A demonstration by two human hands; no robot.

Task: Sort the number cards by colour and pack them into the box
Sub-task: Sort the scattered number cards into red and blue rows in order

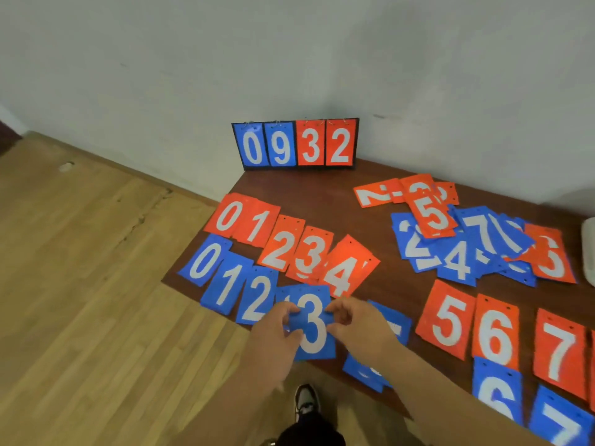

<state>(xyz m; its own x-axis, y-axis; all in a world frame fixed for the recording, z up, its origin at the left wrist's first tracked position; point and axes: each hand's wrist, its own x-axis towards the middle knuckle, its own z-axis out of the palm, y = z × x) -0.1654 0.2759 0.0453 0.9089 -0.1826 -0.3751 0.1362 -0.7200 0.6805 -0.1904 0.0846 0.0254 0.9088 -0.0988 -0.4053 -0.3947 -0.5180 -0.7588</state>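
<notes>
The grey wall (289, 43) fills the upper half of the frame. The wooden floor (80, 284) takes the left and lower left. A dark brown table (318, 194) runs from the centre to the right edge.

Right of centre on the table lies a mixed pile (467, 243) of overlapping red and blue cards. In the lower right the red 5–7 row (494, 329) lies side by side, with a blue 6 (497, 391) and blue 7 (560, 420) below it. Left of centre the red 0–4 row (280, 249) has each card overlapping the next. Just below it is the blue 0–2 row (227, 284).

A scoreboard (294, 144) stands against the wall at the table's far edge, showing blue 0 9 and red 3 2.

The left hand (273, 333) and right hand (357, 323) meet at lower centre. Both have curled fingers and pinch the blue 3 (310, 323) by its left and right edges. That card faces the camera right way up, just right of the blue row's 2 and below the red 4. Whether it touches the table cannot be told.

Two more blue cards (391, 323) lie partly hidden under the right hand and forearm. A white thing (589, 249) is cut off at the right edge. A shoe (306, 400) shows at bottom centre on the floor.
</notes>
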